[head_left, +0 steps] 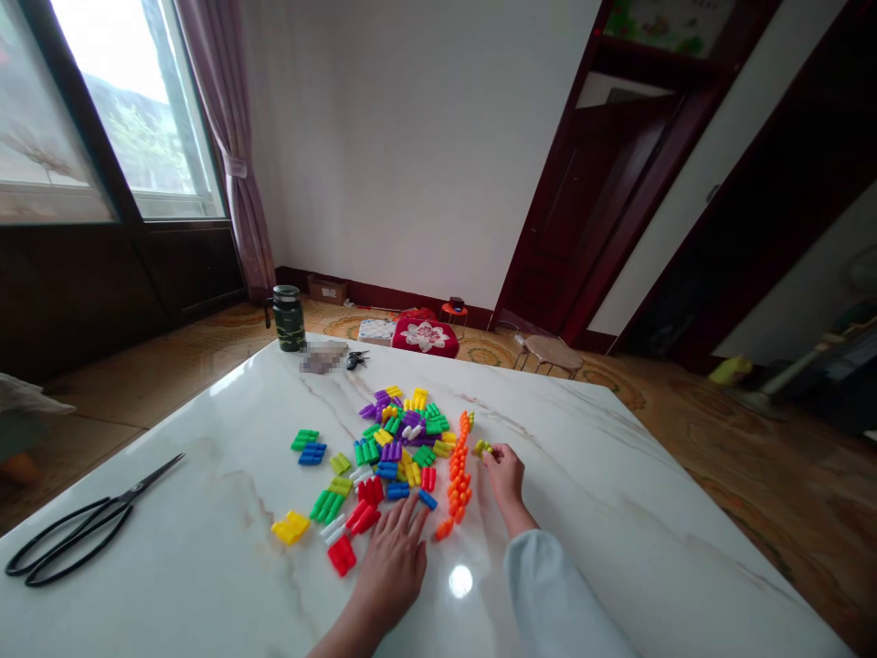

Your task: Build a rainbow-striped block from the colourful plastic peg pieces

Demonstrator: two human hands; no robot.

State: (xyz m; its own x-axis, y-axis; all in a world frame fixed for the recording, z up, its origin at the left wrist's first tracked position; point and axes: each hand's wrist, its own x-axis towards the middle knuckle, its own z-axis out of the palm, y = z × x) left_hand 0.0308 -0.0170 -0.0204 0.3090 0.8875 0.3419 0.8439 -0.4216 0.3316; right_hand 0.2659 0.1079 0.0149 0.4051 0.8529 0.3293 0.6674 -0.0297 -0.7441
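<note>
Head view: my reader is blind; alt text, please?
The right hand touches a yellow-green piece beside a row of orange pieces; the left hand is by scattered colourful pieces. Black scissors lie on the table.

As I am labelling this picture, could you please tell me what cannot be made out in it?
Head view: part of the yellow-green building piece, covered by the right hand.
Head view: whatever lies under the left hand, hidden by that hand.
Head view: the object beside the camouflage flask, obscured by pixelation.
Head view: the rest of the pale sleeve, cut off by the bottom edge.
</note>
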